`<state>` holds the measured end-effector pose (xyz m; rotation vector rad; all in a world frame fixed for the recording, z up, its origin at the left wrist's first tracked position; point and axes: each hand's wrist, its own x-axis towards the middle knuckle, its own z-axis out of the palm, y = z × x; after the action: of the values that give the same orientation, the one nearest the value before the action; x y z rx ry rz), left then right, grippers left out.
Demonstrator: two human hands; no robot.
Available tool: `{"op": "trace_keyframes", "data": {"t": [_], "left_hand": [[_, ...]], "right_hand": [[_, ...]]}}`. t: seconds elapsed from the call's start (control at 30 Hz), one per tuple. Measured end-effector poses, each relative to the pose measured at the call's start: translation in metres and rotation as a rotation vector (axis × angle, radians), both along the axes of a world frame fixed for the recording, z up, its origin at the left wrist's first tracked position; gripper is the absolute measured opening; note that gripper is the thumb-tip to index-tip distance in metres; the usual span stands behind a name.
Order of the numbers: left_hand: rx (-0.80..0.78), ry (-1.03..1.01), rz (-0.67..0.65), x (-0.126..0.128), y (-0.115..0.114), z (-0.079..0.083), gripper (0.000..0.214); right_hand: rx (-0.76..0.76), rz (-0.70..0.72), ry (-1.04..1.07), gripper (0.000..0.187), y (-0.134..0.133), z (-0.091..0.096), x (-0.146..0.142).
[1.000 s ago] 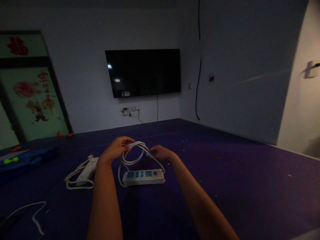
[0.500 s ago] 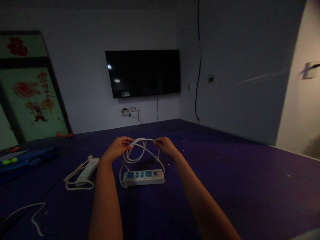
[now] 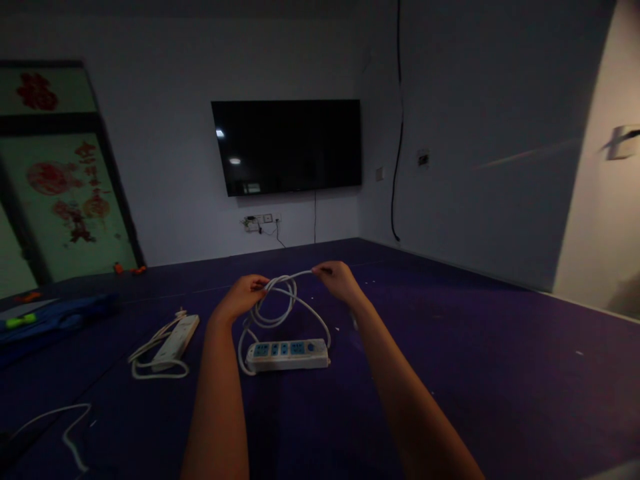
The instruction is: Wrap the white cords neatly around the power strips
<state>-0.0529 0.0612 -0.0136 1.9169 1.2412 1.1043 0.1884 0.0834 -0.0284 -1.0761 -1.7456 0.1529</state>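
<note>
A white power strip (image 3: 288, 362) with blue socket faces lies on the purple floor in front of me. Its white power cord (image 3: 294, 301) rises from it in a few loose loops. My left hand (image 3: 246, 293) pinches the loops at their upper left side. Further right, my right hand (image 3: 334, 275) is closed on a stretch of the same cord, drawn fairly straight between the two hands. A blurred pale bit near my right forearm may be the cord's plug end; I cannot make it out clearly.
A second white power strip (image 3: 174, 343) with its cord bundled lies to the left. Nearer me is a loose white cable (image 3: 70, 433). Dark blue cloth (image 3: 70, 313) with a yellow-green item (image 3: 21, 321) lies at far left. A television (image 3: 287, 147) hangs on the back wall.
My right hand has moved slightly up and right, pulling its stretch of cord straighter. The cord's hanging end has swung toward my right forearm. My left hand stays at the loops.
</note>
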Motion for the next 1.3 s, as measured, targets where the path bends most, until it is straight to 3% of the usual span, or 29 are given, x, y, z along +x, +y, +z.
{"op": "trace_keyframes", "data": {"t": [0.23, 0.57, 0.77, 0.9, 1.03, 1.13, 1.3], "left_hand": [[0.030, 0.026, 0.022, 0.001, 0.001, -0.001, 0.042], [-0.006, -0.078, -0.020, 0.009, 0.005, -0.004, 0.025], [-0.031, -0.138, -0.117, 0.021, 0.002, -0.002, 0.021], [-0.028, -0.146, -0.139, 0.022, 0.000, 0.000, 0.022], [-0.018, -0.038, -0.172, 0.014, -0.002, -0.001, 0.042], [-0.143, 0.180, -0.128, 0.003, 0.000, -0.006, 0.055], [-0.291, 0.416, -0.014, -0.014, 0.008, -0.017, 0.047]], "right_hand": [[-0.025, 0.094, 0.092, 0.019, -0.003, 0.003, -0.006], [-0.075, 0.163, -0.016, 0.018, -0.013, 0.008, -0.011], [-0.072, 0.216, -0.123, 0.042, -0.010, -0.005, -0.029], [-0.083, 0.159, -0.196, 0.015, -0.006, -0.008, -0.034], [-0.114, 0.136, -0.118, 0.012, -0.001, -0.009, -0.029], [-0.133, 0.150, -0.021, 0.015, 0.003, -0.011, -0.023], [-0.111, 0.190, 0.114, 0.019, 0.010, -0.013, -0.013]]}}
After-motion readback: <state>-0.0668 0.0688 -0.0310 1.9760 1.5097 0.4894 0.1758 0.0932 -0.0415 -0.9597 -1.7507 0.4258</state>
